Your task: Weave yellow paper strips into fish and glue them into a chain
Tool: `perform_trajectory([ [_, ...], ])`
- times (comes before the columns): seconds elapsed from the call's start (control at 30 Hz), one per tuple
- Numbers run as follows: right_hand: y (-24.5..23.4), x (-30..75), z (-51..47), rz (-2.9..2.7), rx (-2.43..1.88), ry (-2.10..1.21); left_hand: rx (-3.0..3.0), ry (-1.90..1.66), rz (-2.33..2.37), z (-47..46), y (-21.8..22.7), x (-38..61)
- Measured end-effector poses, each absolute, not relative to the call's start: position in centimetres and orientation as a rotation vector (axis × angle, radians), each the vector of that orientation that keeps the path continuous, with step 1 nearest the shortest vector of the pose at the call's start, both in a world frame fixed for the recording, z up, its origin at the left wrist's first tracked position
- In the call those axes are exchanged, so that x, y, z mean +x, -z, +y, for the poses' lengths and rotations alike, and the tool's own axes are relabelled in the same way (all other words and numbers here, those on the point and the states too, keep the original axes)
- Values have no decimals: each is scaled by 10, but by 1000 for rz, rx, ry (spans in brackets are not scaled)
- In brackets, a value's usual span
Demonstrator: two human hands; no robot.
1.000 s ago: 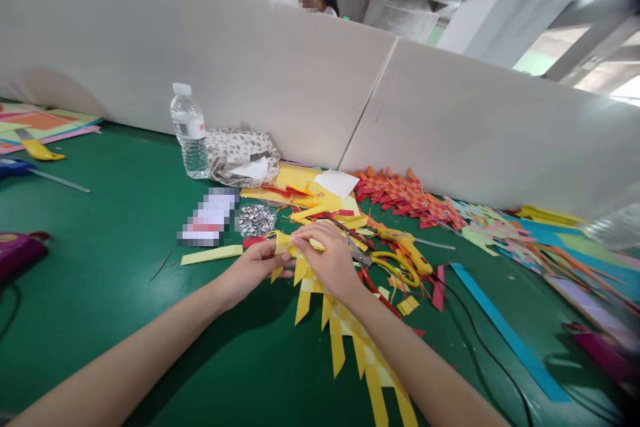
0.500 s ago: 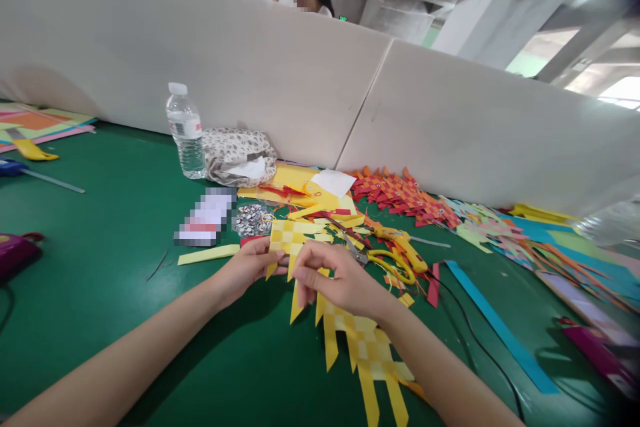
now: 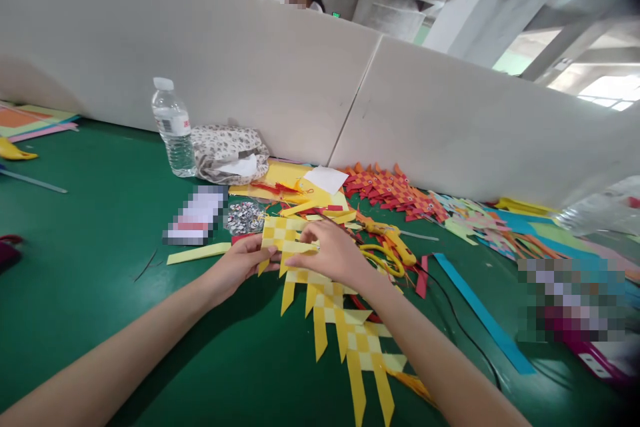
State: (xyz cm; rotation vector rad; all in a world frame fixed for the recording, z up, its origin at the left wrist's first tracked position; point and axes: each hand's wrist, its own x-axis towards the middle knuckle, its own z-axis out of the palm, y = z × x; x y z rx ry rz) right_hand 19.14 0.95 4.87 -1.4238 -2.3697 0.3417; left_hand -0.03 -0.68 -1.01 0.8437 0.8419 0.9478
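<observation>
A long woven piece of yellow and pale-yellow paper strips (image 3: pixel 330 300) stretches from my hands toward the lower right, in a checkered pattern with pointed strip ends. My left hand (image 3: pixel 245 260) pinches its upper left end between thumb and fingers. Over the same end curls my right hand (image 3: pixel 335 250), thumb and forefinger around a pale strip; its other fingers are partly hidden. An orange-yellow tassel (image 3: pixel 413 385) shows at the lower end. Just beyond my right hand lie yellow-handled scissors (image 3: pixel 387 263) and a yellow glue gun (image 3: pixel 397 243).
Behind lie googly eyes in a bag (image 3: pixel 245 217), a blurred phone (image 3: pixel 197 217), a water bottle (image 3: pixel 173 130) and a patterned pouch (image 3: pixel 227 147). Orange-red woven pieces (image 3: pixel 390 187) are heaped by the white partition (image 3: pixel 280 80). At right are a blue strip (image 3: pixel 483 313) and a black cord (image 3: pixel 460 323).
My right hand has moved up and opened its thumb and forefinger around a pale strip at the woven piece's upper end. The whole view has shifted slightly.
</observation>
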Motion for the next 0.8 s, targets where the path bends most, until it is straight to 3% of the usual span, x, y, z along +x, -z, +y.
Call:
perform_trajectory([
  [0.23, -51, 204, 21, -2175, -1273, -907, 844, -970, 835, -5, 11, -1],
  [0.5, -33, 193, 17, -2196, -1561, -631, 917, -936, 813, -7, 10, -1],
  [0.67, -42, 213, 20, -2064, -1326, -898, 866, -955, 868, -7, 10, -1],
  [0.8, -47, 211, 15, -2094, -1309, -913, 898, -929, 838, -8, 8, 0],
])
